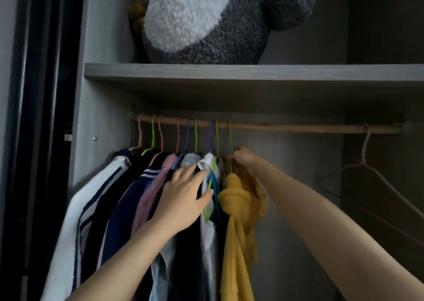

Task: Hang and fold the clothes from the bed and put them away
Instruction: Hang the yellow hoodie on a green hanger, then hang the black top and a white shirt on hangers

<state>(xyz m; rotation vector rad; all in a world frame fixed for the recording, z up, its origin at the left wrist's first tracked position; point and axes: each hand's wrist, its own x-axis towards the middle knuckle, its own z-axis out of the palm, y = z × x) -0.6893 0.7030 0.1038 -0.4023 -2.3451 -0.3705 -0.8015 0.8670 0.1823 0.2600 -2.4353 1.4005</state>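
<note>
A yellow garment hangs on a green hanger from the wooden rail inside the wardrobe. My right hand grips the neck of that hanger at the top of the yellow garment. My left hand lies flat with straight fingers against the white garment and dark clothes just left of it. Further left hang several more clothes on coloured hangers: a pink top, a navy top and a white jacket with navy stripes.
An empty pink hanger hangs at the rail's right end, with bare rail between it and the yellow garment. A shelf above carries a big grey and white plush toy. A dark door edge stands at the left.
</note>
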